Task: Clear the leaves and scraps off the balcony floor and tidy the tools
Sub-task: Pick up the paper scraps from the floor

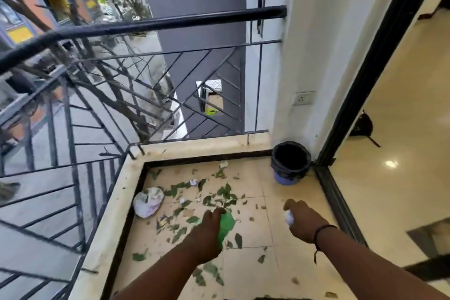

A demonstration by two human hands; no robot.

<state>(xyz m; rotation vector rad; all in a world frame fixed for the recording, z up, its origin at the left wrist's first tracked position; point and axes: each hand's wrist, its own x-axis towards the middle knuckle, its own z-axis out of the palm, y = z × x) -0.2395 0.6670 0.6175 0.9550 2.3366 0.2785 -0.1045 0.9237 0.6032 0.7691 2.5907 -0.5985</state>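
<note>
Leaves (225,191) litter floor; two hands hold one scrap each.

Beige tiled floor (255,273), black railing (146,24), white wall (316,56), possibly daylight.

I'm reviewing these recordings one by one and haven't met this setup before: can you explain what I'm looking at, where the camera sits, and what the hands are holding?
There is no machine: a person wears one wide-angle camera on the head, looking down at their two bare hands. The left hand holds a flat green plastic piece; the right hand grips a crumpled white paper scrap. On the beige tiled balcony floor lie scattered green leaves, small paper bits and a crumpled pale plastic bag. A round bin with a black liner stands in the corner by the white wall.
</note>
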